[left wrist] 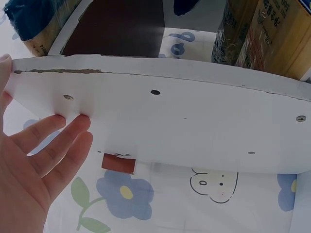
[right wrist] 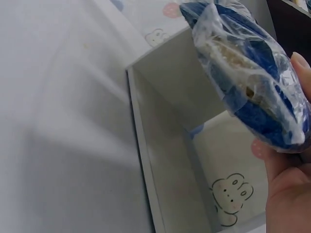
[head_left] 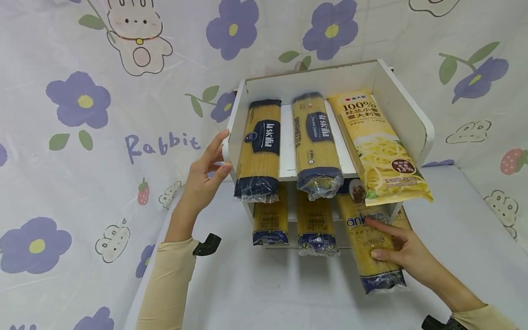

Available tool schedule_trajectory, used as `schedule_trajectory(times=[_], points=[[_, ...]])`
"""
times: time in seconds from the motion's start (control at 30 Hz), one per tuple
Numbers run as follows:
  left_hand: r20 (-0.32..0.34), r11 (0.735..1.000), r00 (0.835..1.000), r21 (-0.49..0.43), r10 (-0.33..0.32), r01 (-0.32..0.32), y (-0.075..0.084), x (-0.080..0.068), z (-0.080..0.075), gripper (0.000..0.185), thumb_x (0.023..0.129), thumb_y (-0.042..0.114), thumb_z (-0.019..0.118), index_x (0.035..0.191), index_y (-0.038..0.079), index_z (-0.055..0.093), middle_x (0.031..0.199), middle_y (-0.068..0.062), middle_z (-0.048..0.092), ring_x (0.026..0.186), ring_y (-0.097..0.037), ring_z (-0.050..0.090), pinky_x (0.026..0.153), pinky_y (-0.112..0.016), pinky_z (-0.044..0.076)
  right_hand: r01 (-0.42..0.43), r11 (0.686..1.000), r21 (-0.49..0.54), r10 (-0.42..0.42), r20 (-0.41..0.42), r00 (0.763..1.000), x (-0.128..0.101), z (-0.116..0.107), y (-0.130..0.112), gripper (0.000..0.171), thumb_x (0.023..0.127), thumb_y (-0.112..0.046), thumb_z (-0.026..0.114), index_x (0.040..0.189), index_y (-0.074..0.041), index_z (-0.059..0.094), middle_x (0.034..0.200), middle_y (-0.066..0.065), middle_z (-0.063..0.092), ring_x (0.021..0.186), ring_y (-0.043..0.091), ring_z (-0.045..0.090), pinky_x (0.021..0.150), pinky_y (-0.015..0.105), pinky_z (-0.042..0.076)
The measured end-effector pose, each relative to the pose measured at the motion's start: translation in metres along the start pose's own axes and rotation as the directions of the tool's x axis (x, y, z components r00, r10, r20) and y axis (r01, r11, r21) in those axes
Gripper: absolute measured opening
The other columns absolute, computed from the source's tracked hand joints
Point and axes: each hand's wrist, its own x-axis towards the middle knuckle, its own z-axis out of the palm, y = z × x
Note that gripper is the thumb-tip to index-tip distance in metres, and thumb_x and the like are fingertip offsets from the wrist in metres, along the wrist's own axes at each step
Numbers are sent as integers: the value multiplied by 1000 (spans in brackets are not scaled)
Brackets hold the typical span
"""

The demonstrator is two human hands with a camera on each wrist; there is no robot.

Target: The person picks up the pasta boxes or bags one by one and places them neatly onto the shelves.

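Shelf (head_left: 408, 114) with 2 levels stands on the table (head_left: 462, 256), packed with spaghetti.
Left hand (head_left: 204, 176) presses straight fingers against its side; right hand (head_left: 402, 254) grips a pasta packet (head_left: 367, 243) half inside the lower level.

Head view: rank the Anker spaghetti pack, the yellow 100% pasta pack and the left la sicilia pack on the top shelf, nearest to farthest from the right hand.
1. Anker spaghetti pack: lower shelf, right side, under the right hand and its fingers.
2. Yellow 100% pasta pack: top shelf, right side, just above that hand.
3. Left la sicilia pack: top shelf, far left, beside the left hand.
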Motion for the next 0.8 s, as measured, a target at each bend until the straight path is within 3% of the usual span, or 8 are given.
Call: schedule_trajectory(times=[0.23, 0.53, 0.7, 0.8], points=[[2, 1000, 1000, -7, 0, 0, 0, 0, 0, 74, 91, 68, 50, 155, 35, 30, 132, -9, 66, 109, -30, 67, 88, -49, 56, -37, 987, -158, 15, -135, 991, -4, 5, 0, 65, 89, 11, 63, 148, 4, 38, 138, -25, 55, 88, -3, 66, 68, 20, 57], [-1, 1000, 1000, -4, 17, -17, 0, 0, 0, 74, 91, 67, 50, 155, 34, 30, 132, -8, 67, 109, -27, 67, 87, -41, 56, -47, 976, -213, -5, -235, 972, -5, 5, 4, 63, 90, 10, 63, 148, 2, 41, 135, -24, 59, 106, -7, 61, 80, 14, 54], [-6, 1000, 1000, -4, 24, -24, -1, 0, 0, 72, 93, 63, 51, 155, 32, 31, 133, -8, 66, 111, -24, 67, 88, -37, 56, -92, 985, -147, 59, -214, 975, -5, 5, -1, 62, 95, 6, 57, 152, -6, 36, 127, -19, 62, 100, 0, 67, 75, 22, 59], [-8, 1000, 1000, -1, 23, -23, -1, 0, 0, 72, 94, 63, 51, 155, 32, 31, 132, -8, 67, 111, -22, 67, 88, -38, 56, -125, 992, -33, 116, -205, 972, -4, 6, -6, 60, 99, 3, 51, 154, -13, 35, 128, -18, 59, 100, 3, 68, 74, 26, 60]])
